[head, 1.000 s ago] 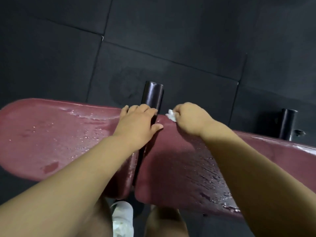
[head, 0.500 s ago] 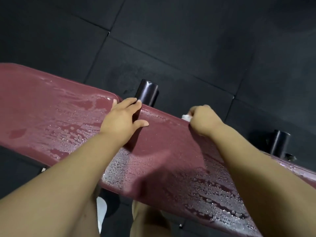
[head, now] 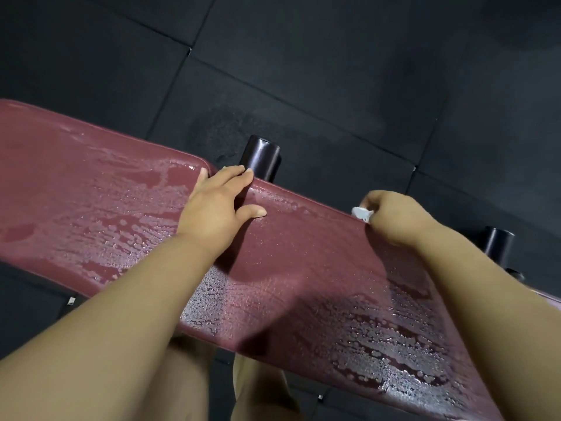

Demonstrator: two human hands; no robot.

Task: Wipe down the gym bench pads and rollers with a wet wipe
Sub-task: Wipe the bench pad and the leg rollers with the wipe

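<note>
Right hand (head: 394, 217) slid right along pad (head: 303, 268), wipe (head: 362, 213) mostly hidden

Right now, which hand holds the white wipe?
The right hand, curled round the wipe at the far edge of the pad; the left hand lies flat, empty.

The pads (head: 91, 189) are maroon, mottled with pale beaded streaks. The wipe (head: 361, 213) at the pads' far edge is white. Beyond that edge, the rollers (head: 261, 159) are glossy black, and the floor (head: 334, 71) is charcoal with gridded seams.
</note>
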